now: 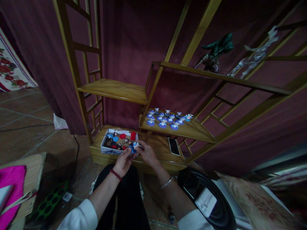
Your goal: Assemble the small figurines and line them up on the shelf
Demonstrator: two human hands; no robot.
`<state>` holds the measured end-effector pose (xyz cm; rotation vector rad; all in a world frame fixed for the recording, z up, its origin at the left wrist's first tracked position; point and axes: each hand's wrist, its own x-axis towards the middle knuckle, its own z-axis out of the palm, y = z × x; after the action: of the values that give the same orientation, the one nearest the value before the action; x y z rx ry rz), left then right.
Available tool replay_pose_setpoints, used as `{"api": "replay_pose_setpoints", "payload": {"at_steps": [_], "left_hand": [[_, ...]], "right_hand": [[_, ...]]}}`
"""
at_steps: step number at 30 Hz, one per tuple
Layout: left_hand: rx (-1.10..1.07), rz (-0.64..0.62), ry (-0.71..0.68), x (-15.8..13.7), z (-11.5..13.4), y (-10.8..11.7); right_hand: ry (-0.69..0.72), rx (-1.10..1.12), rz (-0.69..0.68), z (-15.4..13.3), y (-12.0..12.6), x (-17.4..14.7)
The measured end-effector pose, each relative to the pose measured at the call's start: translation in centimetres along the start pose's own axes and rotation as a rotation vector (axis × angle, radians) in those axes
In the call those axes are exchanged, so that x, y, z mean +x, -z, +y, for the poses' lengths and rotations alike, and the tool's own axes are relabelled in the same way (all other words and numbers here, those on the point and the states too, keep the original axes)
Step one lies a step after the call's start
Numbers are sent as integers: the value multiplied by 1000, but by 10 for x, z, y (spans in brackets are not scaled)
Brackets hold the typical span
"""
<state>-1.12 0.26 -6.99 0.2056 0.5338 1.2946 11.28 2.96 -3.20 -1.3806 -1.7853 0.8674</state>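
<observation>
Over the right front corner of an open box, my left hand [124, 160] and my right hand [146, 152] meet around a small figurine [136, 145] with white and blue parts. Fingers of both hands close on it, covering much of its lower part. The box [105, 147] stands on the low wooden shelf and contains several little figures and round red and blue discs. To the upper right, several small figurines [162, 122] on purple bases stand in rows on a raised shelf [194, 131].
A phone [174, 146] lies on the low shelf, right of my hands. Higher up are a green figure [217, 51] and a clear figure [256, 59]. A black round bin or stool [223, 204] stands at lower right. A cable [78, 150] runs across the floor.
</observation>
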Motion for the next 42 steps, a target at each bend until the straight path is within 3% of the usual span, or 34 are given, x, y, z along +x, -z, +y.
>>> {"api": "replay_pose_setpoints", "payload": {"at_steps": [21,42], "left_hand": [[-3,38,0,-3,4,-3],[-12,31,-2,-4,5,-3]], "right_hand": [[6,30,-7,-6,1,-1],[-86,265,24,3,-5,3]]}}
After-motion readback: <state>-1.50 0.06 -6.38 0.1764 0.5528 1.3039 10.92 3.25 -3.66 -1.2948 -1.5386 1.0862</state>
